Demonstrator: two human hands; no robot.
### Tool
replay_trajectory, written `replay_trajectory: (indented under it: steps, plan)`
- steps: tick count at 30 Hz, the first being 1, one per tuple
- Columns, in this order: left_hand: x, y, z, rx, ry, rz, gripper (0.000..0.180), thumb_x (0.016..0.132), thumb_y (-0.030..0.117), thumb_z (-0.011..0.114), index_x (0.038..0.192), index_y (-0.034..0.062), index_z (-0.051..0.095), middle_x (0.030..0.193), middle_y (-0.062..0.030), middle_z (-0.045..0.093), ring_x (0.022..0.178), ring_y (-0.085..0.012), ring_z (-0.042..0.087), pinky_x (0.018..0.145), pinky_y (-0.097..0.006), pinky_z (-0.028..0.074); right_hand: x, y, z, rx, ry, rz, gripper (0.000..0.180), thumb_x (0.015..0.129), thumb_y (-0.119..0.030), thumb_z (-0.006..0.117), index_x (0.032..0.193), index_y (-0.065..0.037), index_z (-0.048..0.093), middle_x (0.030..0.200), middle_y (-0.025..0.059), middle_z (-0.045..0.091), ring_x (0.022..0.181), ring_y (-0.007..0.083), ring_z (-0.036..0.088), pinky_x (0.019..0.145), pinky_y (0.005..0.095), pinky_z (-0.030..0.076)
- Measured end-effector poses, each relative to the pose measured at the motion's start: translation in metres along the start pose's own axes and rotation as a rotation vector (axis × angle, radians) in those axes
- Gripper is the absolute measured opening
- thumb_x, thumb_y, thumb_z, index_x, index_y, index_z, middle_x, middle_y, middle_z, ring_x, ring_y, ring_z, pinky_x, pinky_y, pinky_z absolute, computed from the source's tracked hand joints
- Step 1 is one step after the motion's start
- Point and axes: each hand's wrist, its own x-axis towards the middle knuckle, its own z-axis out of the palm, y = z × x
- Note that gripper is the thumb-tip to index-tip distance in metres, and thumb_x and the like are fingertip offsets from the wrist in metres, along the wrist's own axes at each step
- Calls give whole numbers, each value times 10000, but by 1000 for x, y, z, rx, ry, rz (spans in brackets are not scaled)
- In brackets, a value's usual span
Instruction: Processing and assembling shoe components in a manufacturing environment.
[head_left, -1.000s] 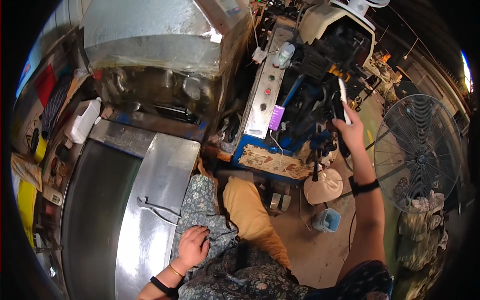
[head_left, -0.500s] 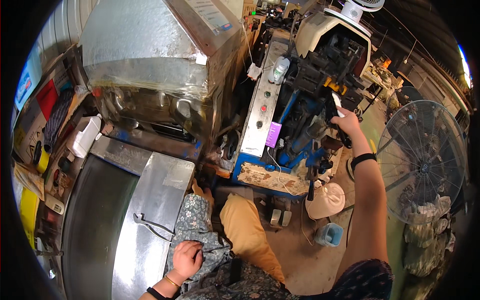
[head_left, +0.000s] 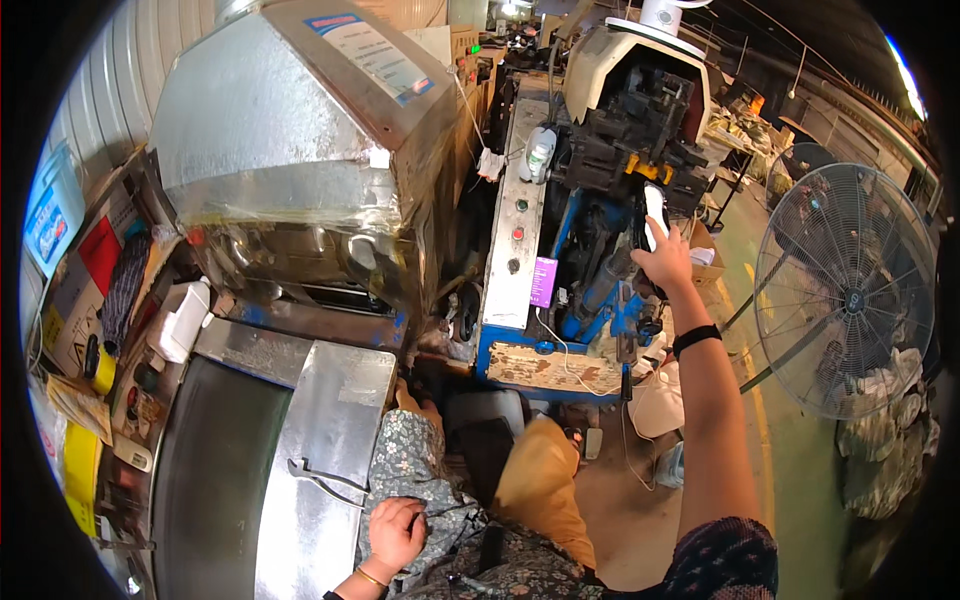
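In my right hand (head_left: 667,262), at the end of my outstretched arm, is a black-and-white shoe (head_left: 655,215), its white side up. It is held against the front of a machine (head_left: 635,135) with black jaws and a yellow part. The fingers close round the near end; the shoe's far side is partly hidden. My left hand (head_left: 397,533) rests on the dark flowered cloth (head_left: 405,455) over my lap, loosely curled with nothing visible in it. Close by, metal pincers (head_left: 325,480) lie on a shiny metal plate (head_left: 315,530).
Left of me runs a dark curved belt (head_left: 215,440) below a metal hood (head_left: 270,130). The machine's white panel (head_left: 515,210) carries buttons, a bottle (head_left: 537,160) and a purple card (head_left: 543,282). A large fan (head_left: 850,290) stands right; a pale jug (head_left: 660,400) sits on the floor.
My view has shifted, moving the machine slightly left in the picture. My right hand still grips the shoe by the machine. My left hand stays on my lap.
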Motion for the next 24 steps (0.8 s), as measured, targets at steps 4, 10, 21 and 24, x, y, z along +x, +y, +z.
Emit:
replay_trajectory:
  steps: [4, 10, 21, 24]
  plan:
    - [5, -2, 1, 13, -18, 27, 162, 759, 115, 716, 919, 89, 722, 1011, -57, 724, 961, -306, 654, 862, -417, 505, 9, -7, -4, 6, -26, 68, 828, 757, -375, 721, 1535, -328, 439, 1449, 214, 452, 1248, 462, 486, 1036, 499, 471]
    - [3, 15, -8, -25, -75, -33, 230, 925, 195, 627, 1021, 6, 717, 1084, -199, 718, 968, -391, 653, 874, -475, 506, 53, -8, 2, 19, -85, 108, 810, 774, -428, 722, 1530, -333, 444, 1410, 185, 476, 1252, 431, 505, 1037, 485, 481]
    - [21, 38, -18, 9, -58, -27, 144, 871, 104, 634, 977, 40, 708, 987, -176, 696, 912, -399, 641, 829, -473, 526, 94, -17, -10, 35, -138, 153, 813, 758, -413, 730, 1520, -326, 461, 1421, 181, 489, 1307, 405, 487, 1070, 480, 464]
    - [19, 36, -16, 9, -47, -15, 138, 877, 102, 635, 981, 43, 705, 995, -175, 699, 912, -396, 643, 824, -473, 525, 93, -16, -17, 70, -117, 150, 801, 763, -409, 730, 1516, -316, 473, 1427, 183, 491, 1319, 397, 481, 1076, 476, 462]
